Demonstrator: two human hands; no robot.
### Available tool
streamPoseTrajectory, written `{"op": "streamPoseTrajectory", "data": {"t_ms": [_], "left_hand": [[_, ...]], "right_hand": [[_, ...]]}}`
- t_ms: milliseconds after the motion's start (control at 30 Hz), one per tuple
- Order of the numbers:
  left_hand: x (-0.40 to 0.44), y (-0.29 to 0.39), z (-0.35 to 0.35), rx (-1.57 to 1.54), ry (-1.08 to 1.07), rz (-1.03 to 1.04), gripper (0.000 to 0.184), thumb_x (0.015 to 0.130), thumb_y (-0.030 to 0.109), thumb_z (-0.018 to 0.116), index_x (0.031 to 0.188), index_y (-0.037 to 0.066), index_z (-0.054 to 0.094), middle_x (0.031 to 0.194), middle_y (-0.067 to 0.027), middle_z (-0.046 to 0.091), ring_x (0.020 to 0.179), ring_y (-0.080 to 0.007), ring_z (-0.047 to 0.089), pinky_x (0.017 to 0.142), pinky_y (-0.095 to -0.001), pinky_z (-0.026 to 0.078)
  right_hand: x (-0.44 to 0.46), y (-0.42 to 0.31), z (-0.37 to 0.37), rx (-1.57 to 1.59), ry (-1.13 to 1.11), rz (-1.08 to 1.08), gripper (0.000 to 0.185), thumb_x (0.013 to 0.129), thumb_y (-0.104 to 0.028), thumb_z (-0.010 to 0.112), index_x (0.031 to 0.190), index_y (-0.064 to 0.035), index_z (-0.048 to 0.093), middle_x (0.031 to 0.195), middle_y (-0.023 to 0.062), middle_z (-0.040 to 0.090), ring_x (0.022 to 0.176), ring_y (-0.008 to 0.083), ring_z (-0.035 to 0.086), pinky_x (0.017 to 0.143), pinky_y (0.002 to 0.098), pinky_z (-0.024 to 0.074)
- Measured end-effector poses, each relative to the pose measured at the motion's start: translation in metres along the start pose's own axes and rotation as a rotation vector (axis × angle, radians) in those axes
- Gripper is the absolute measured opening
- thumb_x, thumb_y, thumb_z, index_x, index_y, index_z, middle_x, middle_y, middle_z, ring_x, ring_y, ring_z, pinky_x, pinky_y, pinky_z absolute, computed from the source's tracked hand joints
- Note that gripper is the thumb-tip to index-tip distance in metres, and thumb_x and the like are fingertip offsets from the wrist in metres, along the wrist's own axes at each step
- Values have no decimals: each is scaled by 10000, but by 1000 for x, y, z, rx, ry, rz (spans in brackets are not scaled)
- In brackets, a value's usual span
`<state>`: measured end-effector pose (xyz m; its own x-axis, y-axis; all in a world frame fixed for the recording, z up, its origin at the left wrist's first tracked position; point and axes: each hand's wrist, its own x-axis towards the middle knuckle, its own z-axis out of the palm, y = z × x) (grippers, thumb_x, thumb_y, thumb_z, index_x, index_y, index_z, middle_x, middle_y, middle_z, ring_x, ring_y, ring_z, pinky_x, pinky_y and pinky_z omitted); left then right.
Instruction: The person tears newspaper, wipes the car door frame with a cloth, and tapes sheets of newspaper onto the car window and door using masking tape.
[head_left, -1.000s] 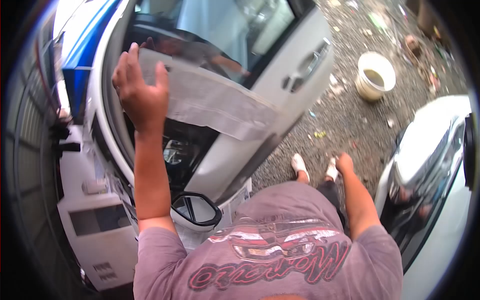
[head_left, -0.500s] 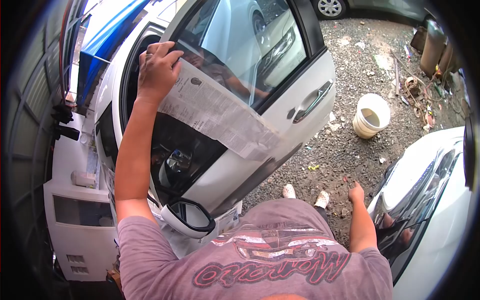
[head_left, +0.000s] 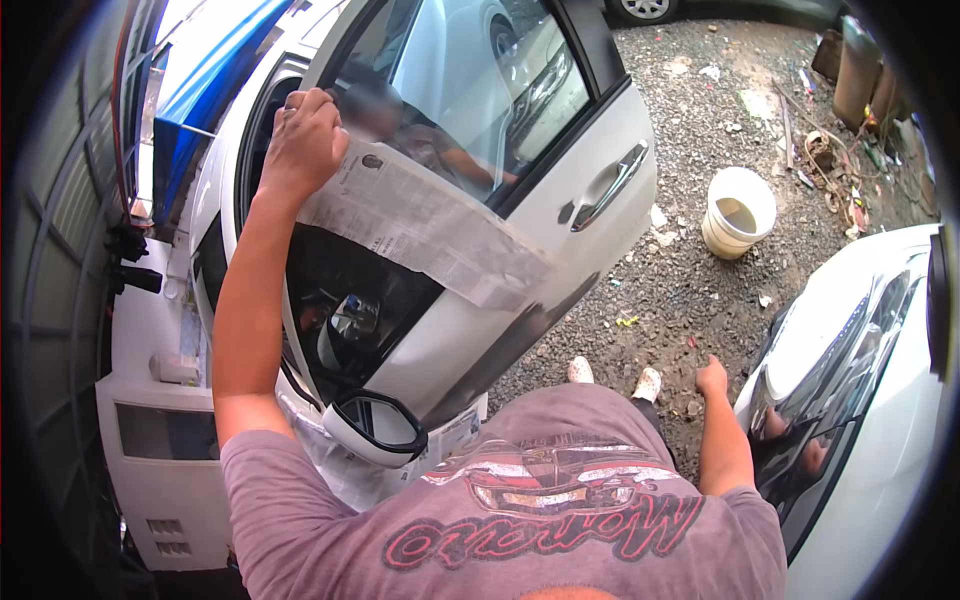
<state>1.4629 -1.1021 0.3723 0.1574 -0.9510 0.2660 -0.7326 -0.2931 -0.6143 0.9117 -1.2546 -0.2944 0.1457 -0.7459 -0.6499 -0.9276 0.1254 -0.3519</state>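
My left hand [head_left: 305, 145] is closed on the upper corner of a newspaper sheet [head_left: 430, 235], at the front edge of an open white car door [head_left: 560, 210]. The sheet lies slantwise below the window glass [head_left: 450, 110], across the panel and a dark opening or trim area. Its far end rests on the white paint near a dark grey patch [head_left: 500, 350]. My right hand [head_left: 711, 378] hangs low at my side, apart from the door. Its fingers look curled, one pointing forward; whatever they hold, if anything, is hidden.
A side mirror [head_left: 375, 428] juts out close to my body, with more newspaper [head_left: 455, 440] beneath it. Behind the door, a white bucket [head_left: 738, 212] stands on the gravel. Another white car [head_left: 880, 320] is close on my right. Scrap and debris [head_left: 825, 150] lie at the far right.
The view has shifted slightly, so the door and bucket appear a little further left and up. My left hand keeps its grip on the newspaper, its fingers more bunched than before.
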Motion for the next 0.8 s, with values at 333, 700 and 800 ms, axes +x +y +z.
{"op": "streamPoseTrajectory", "data": {"t_ms": [333, 700, 800], "left_hand": [[-5, 42, -51, -395, -143, 50, 150, 840, 24, 709, 897, -14, 576, 1117, -189, 629, 990, -350, 687, 851, -413, 549], [-26, 88, -113, -562, -146, -163, 444, 831, -22, 742, 1263, 14, 648, 829, -93, 626, 666, -130, 630, 646, -319, 510], [-46, 96, -132, -591, -187, -166, 475, 832, -25, 743, 1304, 8, 694, 1113, -177, 717, 712, -140, 688, 707, -307, 579]], "right_hand": [[29, 18, 30, -71, 122, -129, 670, 924, -125, 644, 1585, -167, 544, 1228, 246, 763, 980, 375, 786, 866, 468, 613], [13, -21, 8, 110, -128, -48, 655, 930, -208, 679, 1572, -257, 559, 1430, 209, 684, 1293, 369, 678, 1094, 463, 529], [16, -23, 7, 243, -166, -69, 633, 911, -164, 664, 1539, -209, 592, 1440, 210, 678, 1295, 356, 679, 1094, 465, 531]]}}
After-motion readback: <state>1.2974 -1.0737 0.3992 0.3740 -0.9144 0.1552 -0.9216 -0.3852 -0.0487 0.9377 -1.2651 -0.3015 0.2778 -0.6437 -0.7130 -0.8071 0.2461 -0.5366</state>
